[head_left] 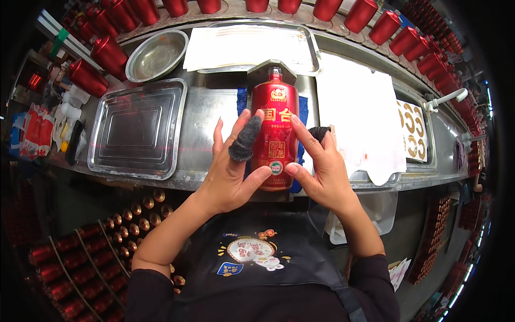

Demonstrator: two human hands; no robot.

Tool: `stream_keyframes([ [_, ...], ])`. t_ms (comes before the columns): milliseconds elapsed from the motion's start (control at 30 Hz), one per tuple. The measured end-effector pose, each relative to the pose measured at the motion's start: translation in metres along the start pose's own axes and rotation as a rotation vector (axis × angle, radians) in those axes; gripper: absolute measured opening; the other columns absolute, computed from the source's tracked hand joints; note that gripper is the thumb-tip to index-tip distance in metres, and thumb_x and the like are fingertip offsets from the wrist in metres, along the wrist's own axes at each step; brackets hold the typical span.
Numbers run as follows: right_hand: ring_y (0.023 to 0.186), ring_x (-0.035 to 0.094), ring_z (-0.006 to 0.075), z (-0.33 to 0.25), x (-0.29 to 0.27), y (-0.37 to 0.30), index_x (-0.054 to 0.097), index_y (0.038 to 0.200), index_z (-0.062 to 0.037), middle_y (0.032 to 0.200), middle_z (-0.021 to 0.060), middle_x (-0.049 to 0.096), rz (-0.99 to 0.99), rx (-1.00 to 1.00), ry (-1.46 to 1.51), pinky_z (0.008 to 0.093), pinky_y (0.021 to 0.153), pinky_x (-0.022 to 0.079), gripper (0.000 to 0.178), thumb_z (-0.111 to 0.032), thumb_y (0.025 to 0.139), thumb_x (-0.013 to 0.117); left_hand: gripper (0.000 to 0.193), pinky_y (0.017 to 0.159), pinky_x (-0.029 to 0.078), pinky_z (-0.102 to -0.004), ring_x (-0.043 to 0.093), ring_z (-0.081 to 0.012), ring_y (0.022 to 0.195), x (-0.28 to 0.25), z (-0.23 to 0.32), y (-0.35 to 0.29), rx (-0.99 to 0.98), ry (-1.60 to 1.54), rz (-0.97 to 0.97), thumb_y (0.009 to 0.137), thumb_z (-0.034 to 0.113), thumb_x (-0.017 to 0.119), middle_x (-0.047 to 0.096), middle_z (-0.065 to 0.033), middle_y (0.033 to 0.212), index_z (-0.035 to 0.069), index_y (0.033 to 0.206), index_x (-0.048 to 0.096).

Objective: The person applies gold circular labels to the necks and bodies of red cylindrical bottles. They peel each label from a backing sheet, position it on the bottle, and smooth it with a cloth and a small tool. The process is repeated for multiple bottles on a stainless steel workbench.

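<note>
A red bottle (275, 137) with gold print and a small green-and-white round sticker lies with its neck away from me, on a blue cloth (303, 111). Its top end rests by an angled metal holder (258, 72). My left hand (225, 177) is at the bottle's left side, fingers spread, with the thumb and fingertips at its surface. A dark knit cover (245, 140) sleeves one finger. Along the right side, my right hand (328, 174) has its fingers stretched, index finger and thumb touching the bottle. Another dark finger cover (320, 132) shows on it. Neither hand wraps around the bottle.
On the left are a metal tray (137, 129) and a round metal bowl (156, 56). White sheets (359, 102) lie to the right, beside gold curved stickers (412, 131). More paper lies on a far tray (308, 45). Red bottles (360, 15) line the far conveyor; crated bottles (80, 263) stand lower left.
</note>
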State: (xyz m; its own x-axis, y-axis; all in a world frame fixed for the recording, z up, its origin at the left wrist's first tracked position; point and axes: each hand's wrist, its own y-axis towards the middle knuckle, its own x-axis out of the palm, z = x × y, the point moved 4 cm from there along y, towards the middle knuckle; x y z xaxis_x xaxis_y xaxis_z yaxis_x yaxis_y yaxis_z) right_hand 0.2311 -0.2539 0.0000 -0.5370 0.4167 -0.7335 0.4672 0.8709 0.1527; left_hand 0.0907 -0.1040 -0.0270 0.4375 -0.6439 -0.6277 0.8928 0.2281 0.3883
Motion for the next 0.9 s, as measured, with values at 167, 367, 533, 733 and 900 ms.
stream_keyframes([
  [167,0.081,0.044,0.0295,0.002,0.004,0.010,0.044,0.153,-0.0227,0.096,0.0162,0.057,-0.159,0.077,-0.110,0.0396,0.078,0.045,0.071,-0.049,0.092,0.066,0.076,0.118,-0.002,-0.0628,0.017,-0.0320,0.154,0.004,-0.004,0.003,-0.009,0.005,-0.057,0.096,0.036,0.062,0.027,-0.0121,0.164,0.013,0.158,0.025],
  [367,0.078,0.055,0.0336,0.011,0.004,0.010,0.037,0.156,-0.0340,0.089,0.0177,0.048,-0.081,0.093,0.063,0.0396,0.072,0.048,0.075,-0.049,0.089,0.068,0.077,0.118,-0.003,-0.0634,0.018,-0.0321,0.154,0.004,-0.006,0.002,-0.009,-0.064,-0.041,0.094,0.035,0.063,0.031,-0.0124,0.163,0.012,0.158,0.026],
  [533,0.078,0.051,0.0299,0.012,0.002,-0.002,0.039,0.155,-0.0317,0.089,0.0162,0.048,-0.001,0.085,0.018,0.0381,0.072,0.047,0.075,-0.048,0.089,0.068,0.079,0.118,-0.003,-0.0625,0.017,-0.0359,0.154,-0.006,-0.007,-0.004,-0.032,-0.118,0.029,0.093,0.036,0.065,0.032,-0.0134,0.162,0.011,0.157,0.026],
  [733,0.077,0.050,0.0303,0.008,0.012,-0.001,0.043,0.153,-0.0326,0.088,0.0155,0.050,-0.099,0.021,-0.004,0.0401,0.070,0.049,0.072,-0.049,0.088,0.070,0.077,0.117,-0.003,-0.0650,0.016,-0.0352,0.154,0.006,-0.007,-0.002,-0.038,-0.009,-0.063,0.093,0.038,0.065,0.032,-0.0137,0.162,0.012,0.156,0.028],
  [900,0.077,0.050,0.0311,0.006,0.008,0.004,0.044,0.152,-0.0327,0.086,0.0165,0.051,-0.080,0.019,0.014,0.0402,0.069,0.048,0.071,-0.048,0.087,0.070,0.077,0.116,-0.002,-0.0659,0.017,-0.0341,0.153,0.003,-0.007,-0.001,-0.031,-0.024,-0.023,0.093,0.039,0.064,0.031,-0.0138,0.162,0.013,0.157,0.028],
])
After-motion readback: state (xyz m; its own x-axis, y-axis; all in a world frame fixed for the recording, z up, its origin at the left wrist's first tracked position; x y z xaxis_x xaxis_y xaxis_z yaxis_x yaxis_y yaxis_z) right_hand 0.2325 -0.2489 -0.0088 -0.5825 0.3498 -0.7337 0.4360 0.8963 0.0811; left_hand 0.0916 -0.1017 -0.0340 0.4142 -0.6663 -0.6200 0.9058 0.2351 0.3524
